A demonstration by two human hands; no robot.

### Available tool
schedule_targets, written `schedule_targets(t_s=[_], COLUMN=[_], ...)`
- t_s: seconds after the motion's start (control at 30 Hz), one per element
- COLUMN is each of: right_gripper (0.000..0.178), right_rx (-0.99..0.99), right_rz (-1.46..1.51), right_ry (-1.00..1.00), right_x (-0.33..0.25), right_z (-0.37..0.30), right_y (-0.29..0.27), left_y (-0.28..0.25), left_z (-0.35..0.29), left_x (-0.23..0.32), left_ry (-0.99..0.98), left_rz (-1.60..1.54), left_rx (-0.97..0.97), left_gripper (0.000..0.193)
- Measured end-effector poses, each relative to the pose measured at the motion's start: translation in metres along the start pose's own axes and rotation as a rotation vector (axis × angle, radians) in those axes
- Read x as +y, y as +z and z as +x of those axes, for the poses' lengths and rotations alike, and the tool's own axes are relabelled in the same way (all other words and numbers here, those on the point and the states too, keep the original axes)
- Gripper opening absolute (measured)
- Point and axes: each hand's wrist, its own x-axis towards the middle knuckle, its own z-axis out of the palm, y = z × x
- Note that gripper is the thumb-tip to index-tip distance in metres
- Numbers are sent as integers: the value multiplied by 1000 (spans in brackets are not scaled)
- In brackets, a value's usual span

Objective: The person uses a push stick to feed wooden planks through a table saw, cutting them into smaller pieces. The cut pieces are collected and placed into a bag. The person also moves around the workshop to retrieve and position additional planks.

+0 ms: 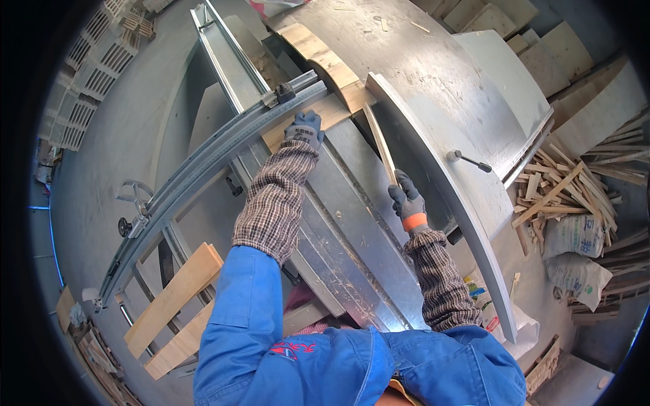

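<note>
resting on a wooden board (336, 110) in the upper middle of the frame, the left hand (305, 128) wears a grey glove, its fingers curled and knuckles pointing toward the top; whether it grips the board or only presses it, i cannot tell. its forearm, in a checked sleeve (279, 193), slants up and slightly rightward from the lower left. the right hand (407, 201), in a similar glove with an orange cuff, sits lower, right of centre, its fingers closed on the lower end of a thin wooden strip (379, 141) that slants up and left. that arm rises from the lower right, angled leftward. the hands are well apart above a grooved metal tabletop (338, 186), between a long metal rail (223, 144) at left and a pale metal fence (484, 243) at right.
</note>
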Motion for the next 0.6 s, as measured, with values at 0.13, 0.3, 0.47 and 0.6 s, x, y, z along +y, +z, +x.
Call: schedule_targets(t_s=[0.13,0.3,0.47,0.6], right_gripper=[55,53,52,55], right_rx=[-23,-42,13,-24], right_rz=[52,61,-55,-503], right_ry=[97,172,47,-251], right_x=[-28,-40,5,28], right_z=[10,-8,-85,-169], right_y=[11,-2,-46,-84], left_y=[-7,-16,-4,3], left_z=[3,-2,0,-5], left_x=[-5,-22,-38,-63], left_ry=[-49,-125,-12,16], left_rz=[-51,-14,-27,-67], left_rx=[-88,-107,-67,-17], left_gripper=[49,71,65,48])
